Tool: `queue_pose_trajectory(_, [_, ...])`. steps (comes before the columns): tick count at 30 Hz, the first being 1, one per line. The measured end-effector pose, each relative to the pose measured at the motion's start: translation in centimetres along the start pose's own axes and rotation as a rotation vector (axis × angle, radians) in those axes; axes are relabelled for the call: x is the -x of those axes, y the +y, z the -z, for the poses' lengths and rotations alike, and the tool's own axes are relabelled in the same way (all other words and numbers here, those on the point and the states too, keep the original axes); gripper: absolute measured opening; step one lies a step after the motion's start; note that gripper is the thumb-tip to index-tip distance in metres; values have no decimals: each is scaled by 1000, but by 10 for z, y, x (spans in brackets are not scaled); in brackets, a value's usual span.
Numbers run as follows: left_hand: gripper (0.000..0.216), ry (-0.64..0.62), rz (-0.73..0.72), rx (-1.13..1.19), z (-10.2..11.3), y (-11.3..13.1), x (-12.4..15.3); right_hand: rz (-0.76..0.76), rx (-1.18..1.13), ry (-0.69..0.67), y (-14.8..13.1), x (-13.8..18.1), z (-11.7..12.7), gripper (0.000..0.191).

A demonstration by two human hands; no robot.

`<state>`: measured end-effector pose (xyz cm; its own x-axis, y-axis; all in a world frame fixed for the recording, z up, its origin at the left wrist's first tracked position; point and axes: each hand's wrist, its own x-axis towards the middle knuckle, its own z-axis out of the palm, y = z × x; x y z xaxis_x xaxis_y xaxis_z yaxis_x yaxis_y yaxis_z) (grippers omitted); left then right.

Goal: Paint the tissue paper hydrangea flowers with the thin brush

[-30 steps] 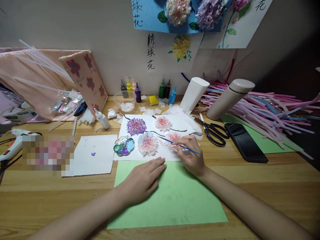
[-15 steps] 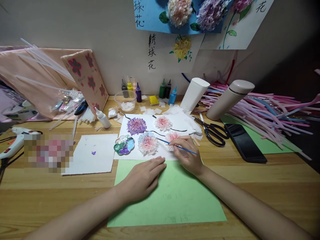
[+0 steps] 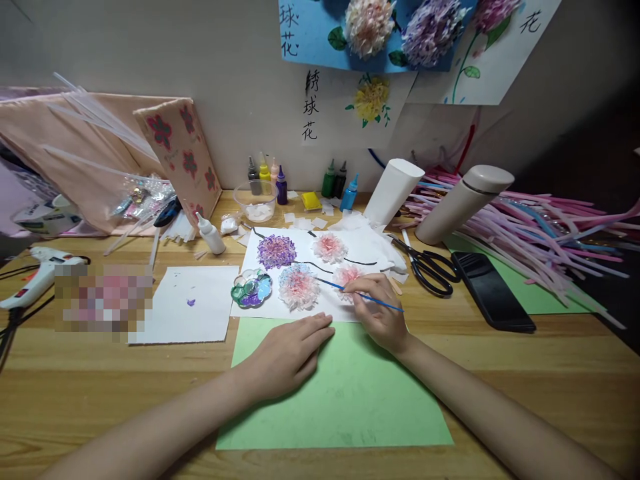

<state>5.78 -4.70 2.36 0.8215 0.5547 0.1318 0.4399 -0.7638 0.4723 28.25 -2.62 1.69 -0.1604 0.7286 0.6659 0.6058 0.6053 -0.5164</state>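
My right hand (image 3: 380, 312) is closed on a thin blue paintbrush (image 3: 377, 301), its tip pointing left at the pink-and-white paper flower with a light blue upper edge (image 3: 299, 288). Whether the bristles touch the petals I cannot tell. My left hand (image 3: 295, 350) lies flat, fingers stretched out, over the green sheet (image 3: 350, 407) and the lower edge of the white paper (image 3: 325, 316). A purple flower (image 3: 277, 252) and a pink flower (image 3: 330, 247) sit higher on the paper; another pink flower (image 3: 345, 275) is partly behind my right hand. A palette (image 3: 251, 289) with green, blue and purple paint rests at left.
A paper towel with a purple spot (image 3: 200, 320) lies at left, near a glue gun (image 3: 43, 273). Paint bottles (image 3: 282, 187) and a clear bowl (image 3: 255, 200) stand at the wall. Black scissors (image 3: 433, 272), a phone (image 3: 493, 290) and a tilted flask (image 3: 460, 207) are at right.
The whole view has shifted slightly. The brush tip stays by the blue-edged flower, and its handle end sits a little farther right. My left hand rests in the same place.
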Motion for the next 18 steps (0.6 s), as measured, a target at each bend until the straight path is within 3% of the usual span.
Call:
queue_pose_trajectory(4, [50,7,0,14,1,0,-2,13,10,45,-7,0,-3,22])
queue_pose_trajectory(11, [22,-11,39,-40,-1,1,-4,165,-50,-205,-42,-4,-32,28])
queue_pose_trajectory(18, [16,-56,76,-96,-5,0,-3,148,-96,-272,-47,-10,-48,29])
